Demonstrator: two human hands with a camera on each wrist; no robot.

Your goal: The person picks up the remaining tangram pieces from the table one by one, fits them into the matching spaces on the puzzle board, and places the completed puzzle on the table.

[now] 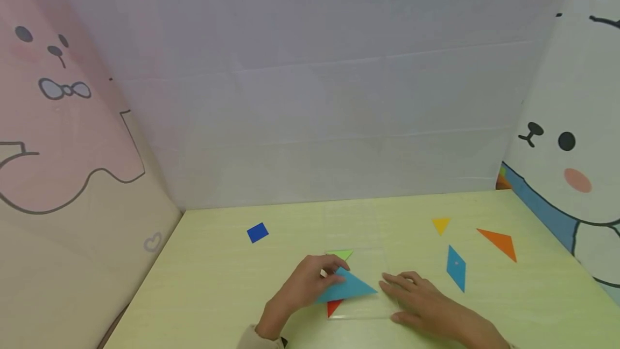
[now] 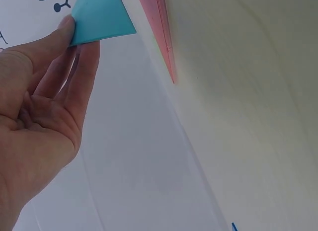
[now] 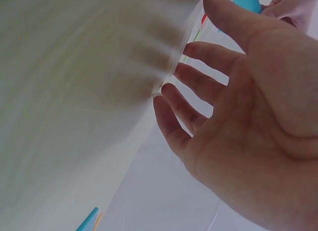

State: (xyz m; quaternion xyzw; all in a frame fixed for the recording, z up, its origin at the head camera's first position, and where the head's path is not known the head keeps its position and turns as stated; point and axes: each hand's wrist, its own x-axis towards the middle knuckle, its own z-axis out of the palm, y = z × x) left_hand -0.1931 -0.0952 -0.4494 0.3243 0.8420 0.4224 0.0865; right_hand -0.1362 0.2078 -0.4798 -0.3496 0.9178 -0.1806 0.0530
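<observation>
My left hand (image 1: 307, 283) pinches a light blue triangle (image 1: 357, 287) between thumb and fingers. In the left wrist view the triangle (image 2: 103, 20) is lifted off the surface, with a red piece (image 2: 157, 27) lying beyond it. Beneath it in the head view is a clear flat tray (image 1: 370, 312), its outline faint. A red triangle (image 1: 333, 307) and a light green triangle (image 1: 342, 253) lie there, both partly covered by my hand and the blue triangle. My right hand (image 1: 426, 306) has its fingers extended, fingertips right at the tray's right edge.
To the right on the pale yellow table (image 1: 194, 295) lie a blue parallelogram (image 1: 456, 269), an orange triangle (image 1: 502, 242) and a small yellow triangle (image 1: 441, 225). A dark blue square (image 1: 258, 232) lies at the back left. Cloth walls (image 1: 315, 96) enclose the back and sides.
</observation>
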